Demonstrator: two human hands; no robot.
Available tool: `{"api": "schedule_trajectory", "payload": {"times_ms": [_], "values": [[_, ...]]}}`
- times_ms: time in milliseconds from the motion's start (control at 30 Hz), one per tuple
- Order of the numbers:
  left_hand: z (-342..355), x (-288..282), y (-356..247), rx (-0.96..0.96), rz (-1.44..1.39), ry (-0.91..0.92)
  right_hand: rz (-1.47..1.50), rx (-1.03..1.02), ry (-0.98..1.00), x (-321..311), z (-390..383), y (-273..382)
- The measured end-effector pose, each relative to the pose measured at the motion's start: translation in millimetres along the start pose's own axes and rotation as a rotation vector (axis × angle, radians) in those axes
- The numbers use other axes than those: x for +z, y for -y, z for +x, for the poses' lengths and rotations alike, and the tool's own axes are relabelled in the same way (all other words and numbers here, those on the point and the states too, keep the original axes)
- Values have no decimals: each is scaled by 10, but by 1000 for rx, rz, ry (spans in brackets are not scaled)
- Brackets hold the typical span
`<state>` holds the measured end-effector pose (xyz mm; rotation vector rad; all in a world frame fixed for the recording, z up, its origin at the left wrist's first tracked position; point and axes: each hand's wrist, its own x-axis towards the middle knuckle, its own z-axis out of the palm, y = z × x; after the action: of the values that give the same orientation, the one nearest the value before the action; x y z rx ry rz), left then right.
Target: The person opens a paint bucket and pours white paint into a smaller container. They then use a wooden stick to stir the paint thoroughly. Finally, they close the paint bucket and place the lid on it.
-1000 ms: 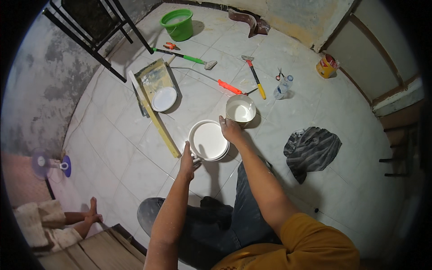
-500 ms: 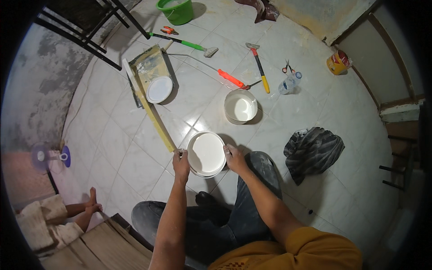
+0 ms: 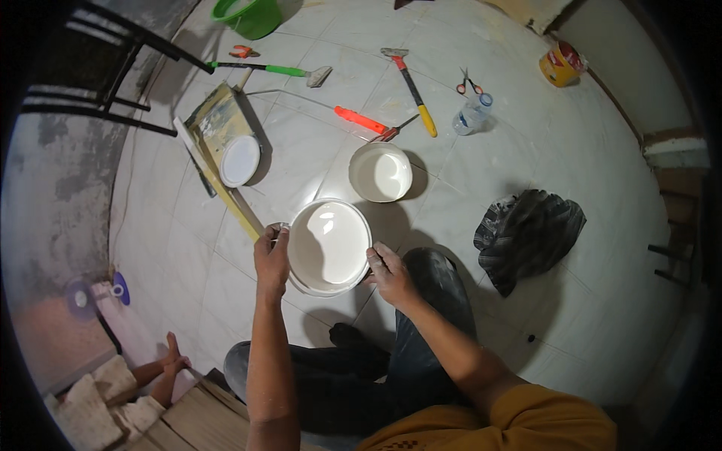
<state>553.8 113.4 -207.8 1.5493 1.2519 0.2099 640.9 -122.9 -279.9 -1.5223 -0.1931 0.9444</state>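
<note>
Nearest item: wht. tub point(image 3: 329, 291), rd., part-filled w/ wht. liquid point(image 3: 346, 248), held btwn L. hand point(image 3: 271, 259) at its L. side & R. hand point(image 3: 391, 279) at its R. side, in front of dk. jeans point(image 3: 432, 308); base hidden, so floor contact can't be told. Vs. 0.5 s ago: tub shown larger, gap to the pot beyond narrowed in view; bright glare & a curved grey area now seen on the liquid side. L. hand: fingers curled in, rim pinched nr. thumb. R. hand: thumb & fingers closed on rim/side, some fingertips hidden. Next, just beyond: cream pot point(image 3: 359, 177), wht. inside, set upright on tiled floor point(image 3: 301, 161). To R.: dk. striped cloth point(image 3: 526, 233), crumpled. To L.: yel. bar point(image 3: 244, 214), laid along paint tray point(image 3: 213, 116); wht. lid point(image 3: 240, 161) rested on tray. Farther, on floor: roller frame w/ orange handle point(image 3: 359, 119); scraper w/ blk./yel. handle point(image 3: 414, 90); clear bottle point(image 3: 472, 114), scissors point(image 3: 468, 84) just beyond it; grn.-handled scraper point(image 3: 286, 71); orange pliers point(image 3: 243, 52). Farthest: yel. container point(image 3: 558, 68) by R. wall, grn. bucket point(image 3: 259, 28), cut by top edge.
</note>
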Motion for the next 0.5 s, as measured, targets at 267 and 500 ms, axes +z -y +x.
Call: {"api": "schedule_trajectory", "payload": {"times_ms": [267, 500], "values": [[344, 155, -471, 110, 182, 43, 514, 117, 65, 58, 179, 411], [549, 211, -793, 100, 403, 63, 695, 201, 71, 65, 350, 347]]}}
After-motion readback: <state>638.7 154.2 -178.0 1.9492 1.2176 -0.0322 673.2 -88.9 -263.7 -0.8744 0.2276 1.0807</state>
